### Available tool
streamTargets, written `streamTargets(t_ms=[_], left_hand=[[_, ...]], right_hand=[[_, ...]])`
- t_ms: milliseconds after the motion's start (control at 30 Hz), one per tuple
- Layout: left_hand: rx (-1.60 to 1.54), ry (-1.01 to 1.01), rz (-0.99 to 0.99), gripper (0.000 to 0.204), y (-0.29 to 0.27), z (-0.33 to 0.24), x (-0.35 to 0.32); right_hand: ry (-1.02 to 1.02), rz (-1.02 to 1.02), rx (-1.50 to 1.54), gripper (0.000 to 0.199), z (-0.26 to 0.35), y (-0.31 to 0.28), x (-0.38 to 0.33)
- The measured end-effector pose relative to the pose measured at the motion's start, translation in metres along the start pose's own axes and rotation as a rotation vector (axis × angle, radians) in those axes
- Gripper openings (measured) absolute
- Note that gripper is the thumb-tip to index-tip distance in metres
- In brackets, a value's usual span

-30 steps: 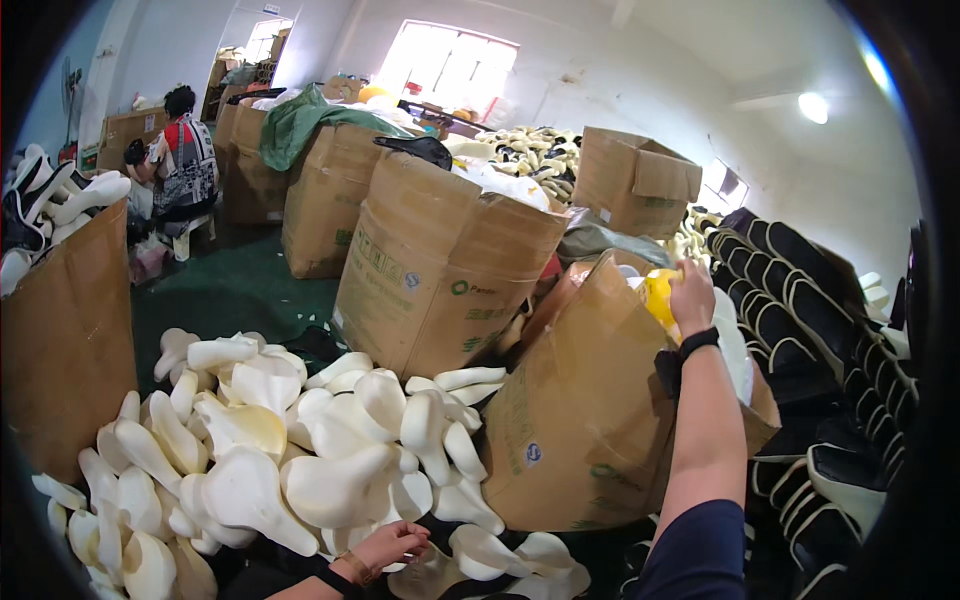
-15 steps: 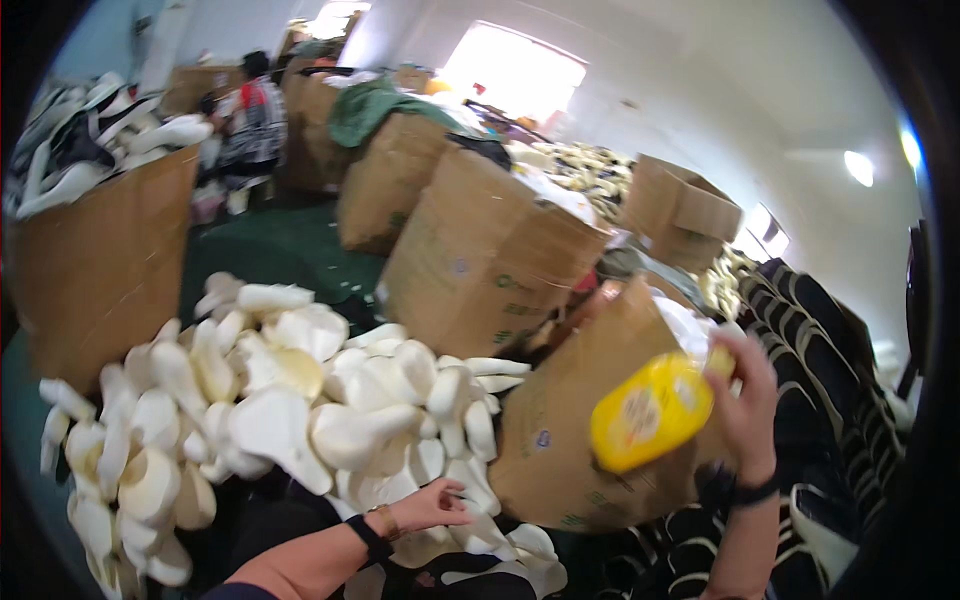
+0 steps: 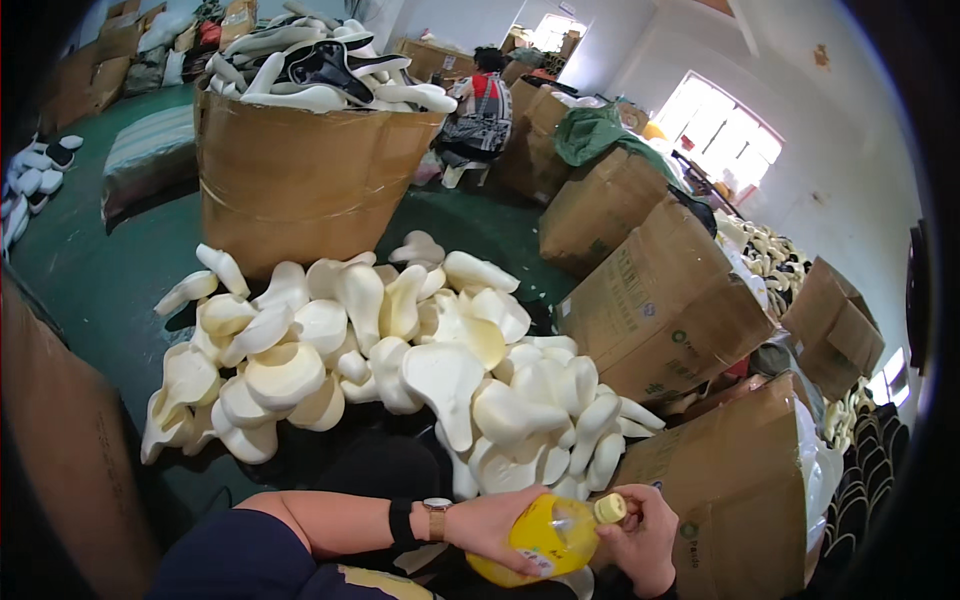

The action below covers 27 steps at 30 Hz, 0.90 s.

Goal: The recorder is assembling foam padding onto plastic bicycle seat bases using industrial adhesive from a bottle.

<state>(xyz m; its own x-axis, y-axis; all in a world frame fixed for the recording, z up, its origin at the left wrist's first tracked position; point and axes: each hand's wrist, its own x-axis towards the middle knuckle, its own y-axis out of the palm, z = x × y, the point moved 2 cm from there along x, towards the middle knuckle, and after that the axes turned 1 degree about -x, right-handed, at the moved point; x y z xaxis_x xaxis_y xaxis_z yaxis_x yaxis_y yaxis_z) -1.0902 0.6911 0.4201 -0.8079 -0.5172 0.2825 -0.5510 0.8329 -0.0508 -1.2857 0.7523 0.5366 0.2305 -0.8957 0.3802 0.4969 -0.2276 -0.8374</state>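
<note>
I hold a yellow plastic bottle [image 3: 545, 542] low in front of me. My left hand [image 3: 490, 522] wraps its body from the left. My right hand [image 3: 640, 538] grips its pale cap [image 3: 610, 508] and neck. A watch and a dark band sit on my left wrist. Just beyond the bottle lies a big heap of cream shoe lasts [image 3: 400, 360] on the green floor.
A large cardboard drum [image 3: 300, 180] full of shoe parts stands behind the heap. Cardboard boxes [image 3: 660, 290] line the right side, one [image 3: 740, 480] close to my right hand. A person [image 3: 480, 110] sits far back. A brown box wall [image 3: 60, 450] is at my left.
My right hand brought the yellow bottle down from beside the box to my lap. My left hand left the lasts and took the bottle. The view swung left.
</note>
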Motion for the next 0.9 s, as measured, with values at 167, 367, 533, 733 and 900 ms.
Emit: streamTargets(t_ms=[167,367,533,733,900], left_hand=[[0.402,0.051,-0.182,0.078,0.001,0.001,0.001],[0.198,0.015,0.089,0.078,0.009,0.014,0.001],[-0.239,-0.075,0.376,0.079,0.013,0.002,0.004],[-0.106,-0.050,0.448,0.085,0.003,-0.006,0.012],[0.049,-0.027,0.420,0.084,0.000,-0.012,0.014]], right_hand=[[0.310,-0.138,0.200,0.046,-0.007,0.017,-0.022],[0.194,-0.114,0.054,0.025,-0.002,0.017,-0.033],[0.002,0.158,-0.026,0.017,0.035,-0.024,-0.022],[-0.215,0.261,0.012,0.029,0.071,-0.052,-0.006],[-0.535,0.231,-0.175,0.025,0.059,-0.044,-0.005]])
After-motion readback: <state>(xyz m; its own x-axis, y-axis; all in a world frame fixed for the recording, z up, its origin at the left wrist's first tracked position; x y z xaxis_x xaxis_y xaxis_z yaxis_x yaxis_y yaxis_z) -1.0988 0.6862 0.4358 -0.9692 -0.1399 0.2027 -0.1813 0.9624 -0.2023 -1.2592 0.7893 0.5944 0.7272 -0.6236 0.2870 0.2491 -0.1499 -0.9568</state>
